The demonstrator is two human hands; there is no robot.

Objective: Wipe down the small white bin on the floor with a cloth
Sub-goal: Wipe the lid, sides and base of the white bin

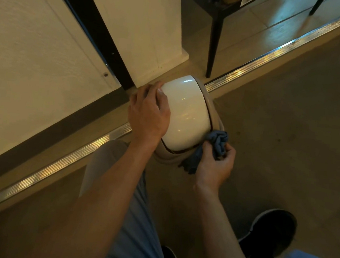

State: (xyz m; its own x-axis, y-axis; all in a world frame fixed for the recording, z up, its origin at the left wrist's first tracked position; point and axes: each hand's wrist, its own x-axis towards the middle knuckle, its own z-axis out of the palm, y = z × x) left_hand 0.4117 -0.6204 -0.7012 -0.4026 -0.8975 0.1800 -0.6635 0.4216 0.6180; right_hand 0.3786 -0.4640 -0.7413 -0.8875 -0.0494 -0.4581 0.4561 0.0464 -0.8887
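Observation:
The small white bin [187, 114] stands on the floor beside a wall corner, its glossy domed lid facing up. My left hand [149, 111] rests on the lid's left side, fingers spread over its curve. My right hand [215, 165] grips a bunched blue cloth [216, 143] and holds it against the bin's lower right rim, where the lid meets the beige body. Part of the cloth hangs down below the rim beside my palm.
A metal threshold strip [278, 52] crosses the floor diagonally behind the bin. A black chair leg [212, 49] stands just beyond it. A white wall panel [146, 27] and dark door frame [103, 31] are to the left. My shoe [269, 229] is at the lower right.

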